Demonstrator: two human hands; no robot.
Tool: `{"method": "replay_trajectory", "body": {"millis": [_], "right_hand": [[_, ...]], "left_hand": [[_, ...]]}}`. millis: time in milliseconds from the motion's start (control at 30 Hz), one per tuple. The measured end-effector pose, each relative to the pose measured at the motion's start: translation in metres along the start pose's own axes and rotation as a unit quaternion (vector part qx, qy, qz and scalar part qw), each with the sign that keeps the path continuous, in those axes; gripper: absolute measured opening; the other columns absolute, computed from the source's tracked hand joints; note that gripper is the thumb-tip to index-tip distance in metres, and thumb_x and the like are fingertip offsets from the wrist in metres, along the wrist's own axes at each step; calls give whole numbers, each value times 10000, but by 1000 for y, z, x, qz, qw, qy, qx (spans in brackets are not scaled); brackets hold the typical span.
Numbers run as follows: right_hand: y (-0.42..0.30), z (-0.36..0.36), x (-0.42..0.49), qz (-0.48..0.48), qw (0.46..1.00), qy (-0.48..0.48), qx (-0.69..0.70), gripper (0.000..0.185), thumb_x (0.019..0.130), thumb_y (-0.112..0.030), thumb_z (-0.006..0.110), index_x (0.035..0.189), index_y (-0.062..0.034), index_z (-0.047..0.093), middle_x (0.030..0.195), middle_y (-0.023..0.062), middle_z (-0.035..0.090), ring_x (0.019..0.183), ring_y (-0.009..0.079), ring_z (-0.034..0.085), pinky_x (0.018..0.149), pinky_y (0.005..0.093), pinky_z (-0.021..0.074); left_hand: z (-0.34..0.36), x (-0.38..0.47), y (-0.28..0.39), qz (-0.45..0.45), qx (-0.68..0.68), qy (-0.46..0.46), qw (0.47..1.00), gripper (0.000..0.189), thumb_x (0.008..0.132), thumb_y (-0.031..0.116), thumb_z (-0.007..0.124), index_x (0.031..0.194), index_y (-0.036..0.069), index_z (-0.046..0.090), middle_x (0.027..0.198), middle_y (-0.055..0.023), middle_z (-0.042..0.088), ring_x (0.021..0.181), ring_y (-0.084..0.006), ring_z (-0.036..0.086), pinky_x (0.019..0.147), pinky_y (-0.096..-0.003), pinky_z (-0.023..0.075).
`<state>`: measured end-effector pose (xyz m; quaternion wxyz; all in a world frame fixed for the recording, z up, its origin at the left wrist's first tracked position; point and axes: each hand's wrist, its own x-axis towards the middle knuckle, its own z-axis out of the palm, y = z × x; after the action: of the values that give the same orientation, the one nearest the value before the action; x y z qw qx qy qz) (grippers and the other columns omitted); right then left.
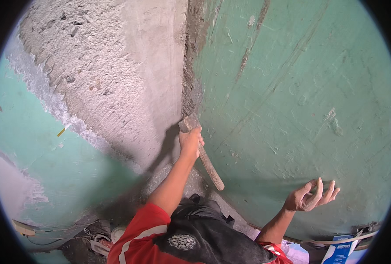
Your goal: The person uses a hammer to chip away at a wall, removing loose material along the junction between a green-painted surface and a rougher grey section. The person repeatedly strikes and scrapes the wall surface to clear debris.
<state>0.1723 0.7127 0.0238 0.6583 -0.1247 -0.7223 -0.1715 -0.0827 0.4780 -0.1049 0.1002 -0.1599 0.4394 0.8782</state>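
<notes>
My left hand (pixel 190 143) is closed around a hatchet-like hammer (pixel 211 166) close to its metal head, with the wooden handle slanting down to the right. The head is at the wall corner, by the lower end of a rough, stripped strip of mortar (pixel 191 89). To the left of the corner is a chipped, pitted pale wall (pixel 103 82); to the right stands a green painted wall (pixel 281 109) with scratches and gouges. My right hand (pixel 310 197) holds nothing, palm turned up and fingers curled apart, near the lower green wall.
Green paint with ragged edges borders the chipped wall, where a small yellow strip (pixel 61 132) sticks out. Cables (pixel 60 233) and assorted items lie at lower left. A blue and white printed package (pixel 340 250) and a hole in the wall (pixel 366 228) are at lower right.
</notes>
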Motion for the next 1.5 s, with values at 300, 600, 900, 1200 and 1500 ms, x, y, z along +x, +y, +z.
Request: {"method": "replay_trajectory", "body": {"millis": [300,600,900,1200,1500], "right_hand": [[7,-5,-2,-23,1000,-17,0,214,878,-47,603,1082,-66,663,1417,180,475,1426,378,329,1145,563,237],[9,-2,-6,-9,1000,-11,6,219,881,-49,597,1091,-24,654,1416,188,427,1431,401,297,1132,563,298],[6,4,-3,-10,1000,-4,20,200,903,-90,617,1090,-31,657,1396,180,448,1426,389,311,1151,567,282],[10,-4,-1,-43,998,-40,8,202,933,-100,583,1109,-26,649,1453,170,385,1449,388,252,1138,548,293],[9,-7,-5,-18,999,-46,12,230,914,-54,583,1135,-44,645,1448,166,396,1456,370,237,1133,502,325]], "left_hand": [[45,-18,46,132,21,-2,991,401,853,60,691,1199,-15,504,766,-62,558,553,-138,501,482,-300,430],[20,-12,25,115,4,5,993,253,858,45,678,1058,-16,535,736,-54,566,528,-116,503,463,-285,432],[3,16,-11,61,-15,54,997,273,842,22,673,1076,-31,544,728,-70,569,512,-125,502,460,-295,442],[17,-8,-11,90,-51,32,994,189,841,36,682,993,5,572,712,-53,536,543,-149,501,473,-317,424],[-10,2,-46,17,-50,59,997,264,845,51,686,1060,-4,543,711,-47,547,531,-138,513,472,-312,443]]}}
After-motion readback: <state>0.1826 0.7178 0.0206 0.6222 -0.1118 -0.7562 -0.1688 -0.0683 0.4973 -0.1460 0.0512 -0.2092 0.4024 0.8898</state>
